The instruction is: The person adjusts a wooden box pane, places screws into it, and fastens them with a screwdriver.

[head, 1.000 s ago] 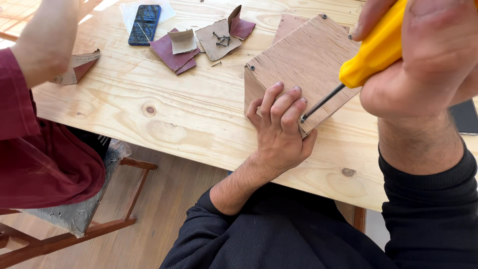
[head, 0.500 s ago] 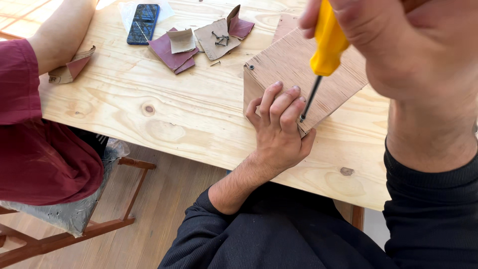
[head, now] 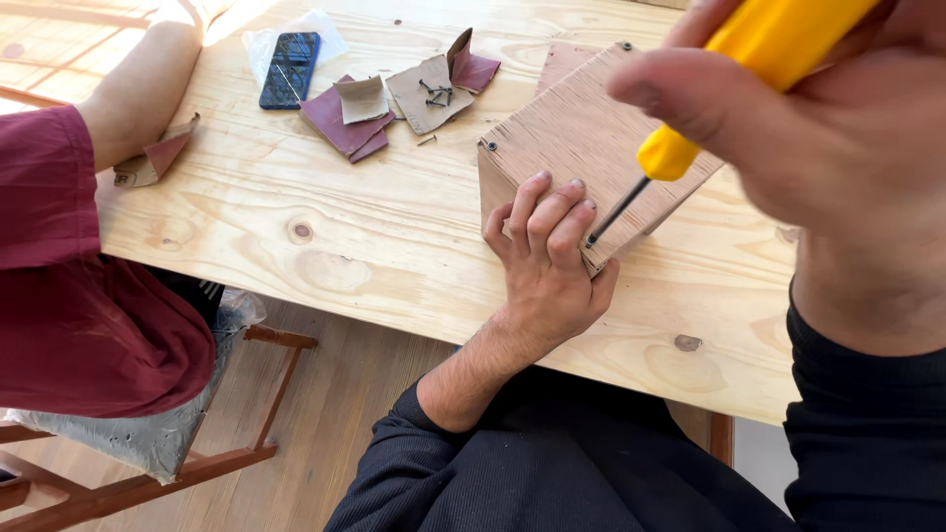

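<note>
Left hand [head: 547, 261] is pressed flat against the side of the wooden box [head: 591, 148] on the table [head: 374, 236], right hand [head: 838, 108] is wrapped around a yellow screwdriver [head: 690, 128] with its tip in the near corner screw, two other corner screws look seated, so probably nearly done.

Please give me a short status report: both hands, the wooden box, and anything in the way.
Left hand braces wooden box at near corner. Right hand grips yellow screwdriver, tip on corner screw. Left fingers sit close beside the tip.
</note>
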